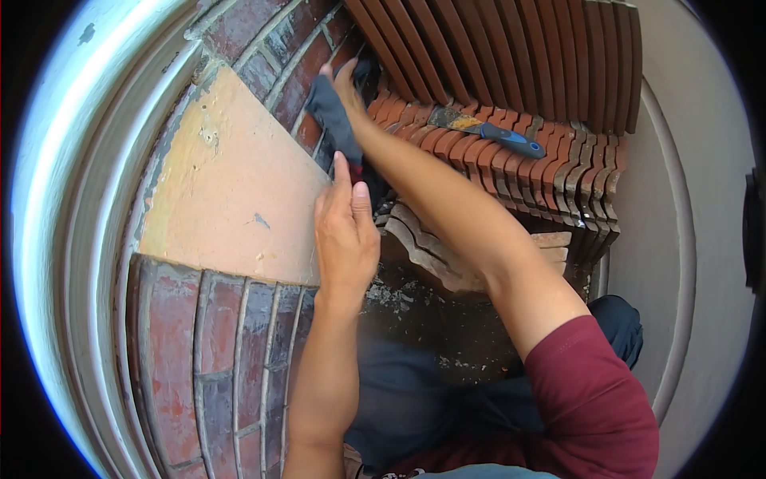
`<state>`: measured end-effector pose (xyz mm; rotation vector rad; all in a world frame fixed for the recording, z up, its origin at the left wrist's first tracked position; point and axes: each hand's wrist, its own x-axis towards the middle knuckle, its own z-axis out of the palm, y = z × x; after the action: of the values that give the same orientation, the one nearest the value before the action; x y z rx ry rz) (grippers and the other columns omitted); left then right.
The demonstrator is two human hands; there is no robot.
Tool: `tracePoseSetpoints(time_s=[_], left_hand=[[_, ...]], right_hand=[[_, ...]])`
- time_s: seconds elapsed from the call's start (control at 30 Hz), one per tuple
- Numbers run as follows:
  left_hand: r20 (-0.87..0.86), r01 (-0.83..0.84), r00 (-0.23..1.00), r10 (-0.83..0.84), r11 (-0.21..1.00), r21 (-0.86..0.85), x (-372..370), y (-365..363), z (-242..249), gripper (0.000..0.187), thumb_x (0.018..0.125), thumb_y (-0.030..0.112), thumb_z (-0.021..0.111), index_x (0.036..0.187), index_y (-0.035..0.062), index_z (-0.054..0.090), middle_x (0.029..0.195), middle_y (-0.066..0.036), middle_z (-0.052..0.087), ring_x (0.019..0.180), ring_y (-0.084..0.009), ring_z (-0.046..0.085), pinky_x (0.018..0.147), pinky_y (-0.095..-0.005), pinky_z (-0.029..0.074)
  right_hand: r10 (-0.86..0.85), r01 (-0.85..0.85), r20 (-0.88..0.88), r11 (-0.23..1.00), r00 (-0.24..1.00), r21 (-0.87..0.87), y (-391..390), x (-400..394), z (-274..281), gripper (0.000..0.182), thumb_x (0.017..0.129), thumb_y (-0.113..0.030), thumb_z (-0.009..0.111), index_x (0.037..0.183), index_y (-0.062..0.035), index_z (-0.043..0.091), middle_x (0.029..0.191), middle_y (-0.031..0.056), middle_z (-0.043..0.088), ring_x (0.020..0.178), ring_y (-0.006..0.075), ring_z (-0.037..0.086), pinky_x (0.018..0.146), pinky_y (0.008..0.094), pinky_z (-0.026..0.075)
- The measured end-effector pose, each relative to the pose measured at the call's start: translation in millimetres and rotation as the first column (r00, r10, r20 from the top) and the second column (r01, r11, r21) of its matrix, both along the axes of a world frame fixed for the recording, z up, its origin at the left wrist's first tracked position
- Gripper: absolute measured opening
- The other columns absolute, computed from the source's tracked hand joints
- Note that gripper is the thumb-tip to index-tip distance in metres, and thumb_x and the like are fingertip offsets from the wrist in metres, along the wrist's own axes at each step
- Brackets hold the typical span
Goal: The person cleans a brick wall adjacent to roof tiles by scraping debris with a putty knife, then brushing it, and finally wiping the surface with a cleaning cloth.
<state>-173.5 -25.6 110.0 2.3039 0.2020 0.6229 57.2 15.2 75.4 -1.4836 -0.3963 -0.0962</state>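
Note:
My right hand (345, 89) reaches up to the brick wall (302, 56) and holds a dark grey cloth (329, 116). The cloth hangs down from that hand beside a smooth peach-coloured patch (239, 180) on the wall. Lower down, my left hand (347, 231) has its index finger stretched up and its thumb apart. That index fingertip lies right at the lower end of the cloth, near a small dark red bit. The remaining left fingers are mostly hidden behind the palm.
Reddish curved roof tiles (495, 160) stand stacked at the back right, with taller flat-edged tiles (511, 52) behind. A scraper with a blue and grey handle (511, 140) lies on them. Pale tile pieces (431, 251) sit lower down. A pale curved moulding (80, 239) borders the left.

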Motion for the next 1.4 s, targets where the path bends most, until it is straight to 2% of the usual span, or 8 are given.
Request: tracePoseSetpoints(time_s=[0.1, 0.27, 0.5, 0.77, 0.83, 1.1, 1.23, 1.4], left_hand=[[0.054, 0.057, 0.997, -0.060, 0.997, 0.045, 0, 2, -3, 0.051, 0.102, 0.018, 0.048, 0.146, -0.0054, 0.037, 0.131, -0.030, 0.056, 0.120, -0.0373, 0.056, 0.102, -0.0404, 0.042], [0.009, 0.049, 0.999, -0.049, 0.999, 0.023, 0, 14, -10, 0.053, 0.100, 0.018, 0.051, 0.145, -0.0061, 0.038, 0.133, -0.030, 0.055, 0.121, -0.0391, 0.056, 0.104, -0.0416, 0.041], [0.090, 0.099, 0.991, -0.103, 0.994, 0.048, -5, 2, -6, 0.058, 0.095, 0.015, 0.059, 0.145, -0.0061, 0.039, 0.127, -0.030, 0.059, 0.118, -0.0362, 0.058, 0.101, -0.0410, 0.043], [0.093, 0.140, 0.986, -0.139, 0.990, -0.001, -11, -4, -3, 0.060, 0.093, 0.013, 0.062, 0.145, -0.0051, 0.039, 0.126, -0.027, 0.060, 0.112, -0.0333, 0.061, 0.095, -0.0413, 0.048], [0.123, 0.130, 0.984, -0.132, 0.991, 0.027, -12, -4, -5, 0.058, 0.092, 0.012, 0.064, 0.143, -0.0057, 0.042, 0.124, -0.027, 0.062, 0.110, -0.0331, 0.062, 0.094, -0.0407, 0.049], [0.119, 0.157, 0.980, -0.158, 0.987, 0.017, -12, -3, -4, 0.054, 0.088, 0.011, 0.069, 0.136, -0.0070, 0.050, 0.117, -0.024, 0.065, 0.101, -0.0329, 0.065, 0.091, -0.0390, 0.050], [0.119, 0.169, 0.978, -0.171, 0.985, 0.028, -10, -8, -3, 0.055, 0.086, 0.011, 0.071, 0.135, -0.0066, 0.052, 0.116, -0.023, 0.066, 0.099, -0.0320, 0.065, 0.090, -0.0387, 0.050], [0.123, 0.167, 0.978, -0.169, 0.986, 0.023, -19, -9, 3, 0.055, 0.085, 0.010, 0.072, 0.134, -0.0056, 0.053, 0.114, -0.023, 0.066, 0.098, -0.0317, 0.065, 0.089, -0.0385, 0.051]], right_hand=[[-0.211, 0.215, 0.055, 0.974, 0.976, -0.075, 11, 23, 8, 0.094, 0.099, -0.060, 0.027, 0.148, 0.0160, 0.004, 0.148, 0.0409, 0.027, 0.141, 0.0469, 0.029, 0.116, 0.0373, 0.028], [0.055, -0.015, 0.204, 0.982, 0.977, -0.191, -4, -46, -4, 0.089, 0.101, -0.055, 0.023, 0.146, 0.0186, 0.000, 0.146, 0.0443, 0.024, 0.141, 0.0531, 0.021, 0.119, 0.0559, 0.011], [-0.173, 0.179, 0.167, 0.984, 0.971, -0.023, 9, 40, 2, 0.085, 0.101, -0.053, 0.025, 0.146, 0.0186, 0.012, 0.139, 0.0440, 0.035, 0.134, 0.0536, 0.033, 0.115, 0.0547, 0.022], [-0.010, 0.199, 0.561, 0.940, 0.828, -0.277, 11, 28, -30, 0.078, 0.103, -0.048, 0.025, 0.149, 0.0127, 0.008, 0.151, 0.0426, 0.013, 0.142, 0.0553, 0.015, 0.119, 0.0551, 0.012], [-0.091, 0.082, 0.188, 0.995, 0.978, 0.054, 12, 53, 5, 0.082, 0.102, -0.057, 0.021, 0.152, 0.0064, 0.014, 0.154, 0.0375, 0.013, 0.145, 0.0481, 0.014, 0.121, 0.0481, 0.011], [-0.051, 0.088, 0.363, 0.992, 0.930, -0.087, 6, -12, -16, 0.076, 0.102, -0.044, 0.027, 0.148, 0.0144, 0.012, 0.147, 0.0455, 0.019, 0.141, 0.0539, 0.019, 0.118, 0.0556, 0.015], [-0.076, 0.188, 0.459, 0.961, 0.885, -0.203, 23, 78, -26, 0.074, 0.103, -0.049, 0.023, 0.152, 0.0056, 0.014, 0.155, 0.0367, 0.015, 0.145, 0.0499, 0.013, 0.120, 0.0519, 0.011], [-0.132, 0.131, 0.146, 0.991, 0.980, 0.022, 29, 82, -17, 0.079, 0.102, -0.056, 0.021, 0.152, 0.0055, 0.015, 0.156, 0.0350, 0.012, 0.147, 0.0454, 0.012, 0.121, 0.0467, 0.010]])
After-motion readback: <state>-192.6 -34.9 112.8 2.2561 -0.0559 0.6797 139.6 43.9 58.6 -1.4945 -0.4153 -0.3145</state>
